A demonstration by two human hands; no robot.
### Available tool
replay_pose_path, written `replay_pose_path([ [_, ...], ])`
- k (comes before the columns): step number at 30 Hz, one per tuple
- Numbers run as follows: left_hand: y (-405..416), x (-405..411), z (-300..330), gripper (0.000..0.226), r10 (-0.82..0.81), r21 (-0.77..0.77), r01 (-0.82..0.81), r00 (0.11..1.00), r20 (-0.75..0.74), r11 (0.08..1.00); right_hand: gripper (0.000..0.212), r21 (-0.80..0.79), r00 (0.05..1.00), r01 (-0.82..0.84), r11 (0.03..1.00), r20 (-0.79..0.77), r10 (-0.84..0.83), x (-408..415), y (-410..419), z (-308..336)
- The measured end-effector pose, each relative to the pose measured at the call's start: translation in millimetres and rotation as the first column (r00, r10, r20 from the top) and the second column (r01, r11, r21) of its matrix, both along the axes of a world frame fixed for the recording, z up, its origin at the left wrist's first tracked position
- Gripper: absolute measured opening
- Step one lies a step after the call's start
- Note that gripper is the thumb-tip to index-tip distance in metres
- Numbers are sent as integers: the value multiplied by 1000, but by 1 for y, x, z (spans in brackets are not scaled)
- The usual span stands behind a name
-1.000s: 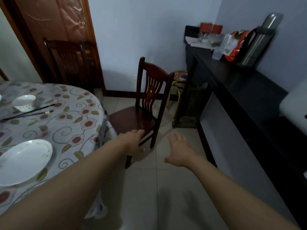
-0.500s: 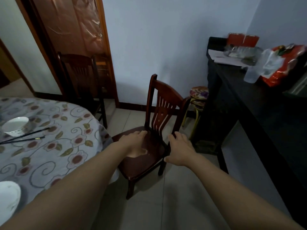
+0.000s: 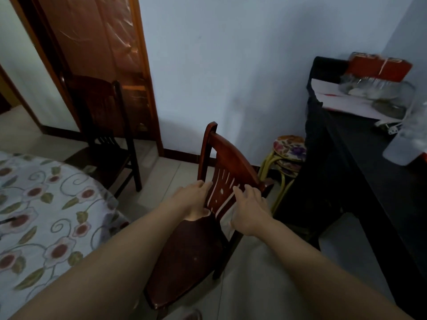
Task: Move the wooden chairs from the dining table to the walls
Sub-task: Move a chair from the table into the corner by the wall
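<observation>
A reddish-brown wooden chair stands in the middle of the floor beside the round dining table, its slatted backrest toward the far wall. My left hand reaches over the seat, fingertips against the backrest's left upright. My right hand has its fingers spread on the slats near the right upright. Neither hand is clearly wrapped around the wood. A second, darker wooden chair stands at the back left, in front of the plastic-covered door.
A long dark sideboard runs along the right wall, with a red box, papers and plastic bags on it. Stacked yellow-legged stools sit in the corner behind the chair. The table has a floral cloth. Tiled floor lies between chair and wall.
I have stepped closer to the chair. Both hands have moved forward from above the seat to the backrest.
</observation>
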State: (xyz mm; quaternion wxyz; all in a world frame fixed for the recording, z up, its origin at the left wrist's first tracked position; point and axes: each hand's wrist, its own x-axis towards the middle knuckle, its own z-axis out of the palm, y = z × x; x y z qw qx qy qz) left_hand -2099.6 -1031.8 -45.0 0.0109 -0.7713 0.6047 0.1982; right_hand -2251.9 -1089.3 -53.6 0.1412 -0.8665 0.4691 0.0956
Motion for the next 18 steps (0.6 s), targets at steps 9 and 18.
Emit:
replay_pose_path([
  [9, -149, 52, -19, 91, -214, -71, 221, 972, 94, 973, 96, -45, 989, 141, 989, -33, -143, 47, -109, -3],
  [18, -247, 79, -55, 85, -311, -117, 342, 924, 222, 932, 70, -37, 953, 302, 953, 10, -302, 89, -181, -36],
])
